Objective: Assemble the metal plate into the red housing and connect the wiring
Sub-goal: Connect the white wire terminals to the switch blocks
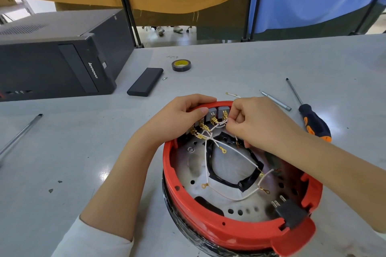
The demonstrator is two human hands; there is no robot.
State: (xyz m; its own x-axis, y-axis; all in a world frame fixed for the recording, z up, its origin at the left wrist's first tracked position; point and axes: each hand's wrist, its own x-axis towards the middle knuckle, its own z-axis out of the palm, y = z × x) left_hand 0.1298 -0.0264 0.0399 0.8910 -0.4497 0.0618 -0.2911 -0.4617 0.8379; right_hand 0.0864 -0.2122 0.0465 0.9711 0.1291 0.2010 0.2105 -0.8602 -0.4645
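Head view is showing a round red housing point(236, 229) sitting on a grey bench point(250, 64) in the lower centre-right of the frame, open side up. A perforated metal plate point(211, 196) is lying inside it, with a black-taped loop point(248, 181) resting on the plate and white wires point(240, 153) with gold ring terminals crossing over it. Along the far inner wall, a row of gold spade connectors point(203, 126) is sitting on grey terminal blocks.

The left hand point(183, 117) is gripping the far rim of the housing, fingers curled over the outside edge and the thumb lying inside beside the connectors. The right hand point(259, 123) is reaching in from the right; its fingers are curled tight, pinching a white wire next to the rightmost connector. A black plug socket point(290, 213) is sitting in the near right wall of the housing.

Further off on the bench, a black-and-orange screwdriver point(313, 121) is lying at the right, a thin metal bit point(275, 100) just to its left, and a short loose wire point(232, 95) beyond the housing rim. A roll of black tape point(181, 65) is lying upper centre, a flat black case point(145, 82) to its lower left, and a black computer tower point(58, 58) is lying on its side in the upper left. A metal rod point(20, 134) is lying at the left edge.
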